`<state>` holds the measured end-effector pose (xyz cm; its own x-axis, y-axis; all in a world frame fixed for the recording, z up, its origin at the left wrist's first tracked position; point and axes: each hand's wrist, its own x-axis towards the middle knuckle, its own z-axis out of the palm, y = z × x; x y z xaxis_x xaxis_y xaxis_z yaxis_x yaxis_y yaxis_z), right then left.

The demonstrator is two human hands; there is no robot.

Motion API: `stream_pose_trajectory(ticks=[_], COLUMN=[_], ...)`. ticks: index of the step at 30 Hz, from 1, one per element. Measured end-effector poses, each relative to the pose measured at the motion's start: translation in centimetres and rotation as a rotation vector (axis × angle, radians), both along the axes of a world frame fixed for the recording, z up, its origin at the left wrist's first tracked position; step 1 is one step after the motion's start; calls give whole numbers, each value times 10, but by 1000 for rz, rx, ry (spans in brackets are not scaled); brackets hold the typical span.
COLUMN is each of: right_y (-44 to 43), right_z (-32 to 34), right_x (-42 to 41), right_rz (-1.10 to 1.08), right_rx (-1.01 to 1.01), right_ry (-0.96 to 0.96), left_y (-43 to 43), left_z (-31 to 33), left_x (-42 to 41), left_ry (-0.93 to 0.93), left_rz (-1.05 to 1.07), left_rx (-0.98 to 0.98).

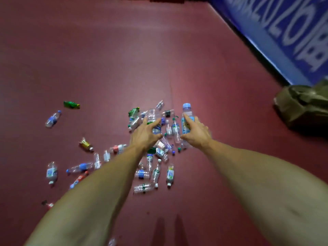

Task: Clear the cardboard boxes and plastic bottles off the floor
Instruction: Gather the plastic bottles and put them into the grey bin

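Operator's view, looking down: my two bare forearms reach out from the bottom edge over a dark red floor. Loose bottles lie on their sides under and left of my left forearm, which hides some of them, and a few more lie between the arms.

Just ahead, my left hand has its fingers curled round a clear bottle. My right hand grips a blue-capped bottle by its body, cap pointing away from me. The two hands are near each other, above a thick pile of bottles lying crossed and touching. I cannot tell whether either held bottle is clear of the pile.

Further left, a green bottle lies alone, well apart from the pile.

On the right, a crumpled olive bag sits on the floor, well apart from my right hand. It lies at the foot of a blue banner with blurred white lettering, which runs diagonally along the floor's right edge. Beyond the pile and to the far left, bare floor stretches to the top of the frame.
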<state>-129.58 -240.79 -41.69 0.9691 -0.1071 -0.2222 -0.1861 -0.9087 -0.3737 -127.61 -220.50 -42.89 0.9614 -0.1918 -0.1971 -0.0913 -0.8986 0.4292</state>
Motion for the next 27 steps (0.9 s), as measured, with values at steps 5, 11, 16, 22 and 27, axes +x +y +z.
stream_pose_trajectory(ticks=[5,11,16,22,27], right_y=[-155,-346,-471,-583,-670], right_z=[15,30,40,39,26], right_x=[-48,-120,-170,-221,-256], right_rz=[-184,-384,-535,-736,-910], right_rx=[-51,-78,-62,-20,-29], right_ry=[9,8,-10,-36,-12], left_y=[-160,-366,-510,-658,-782], left_z=[10,28,42,53,43], left_x=[1,-28,-62,-79,-90], left_ry=[-29,-34,-51,-95,-96], left_rz=[-222,-394,-540,-726,-895], left_rx=[-12,-55,-63,-33,-59])
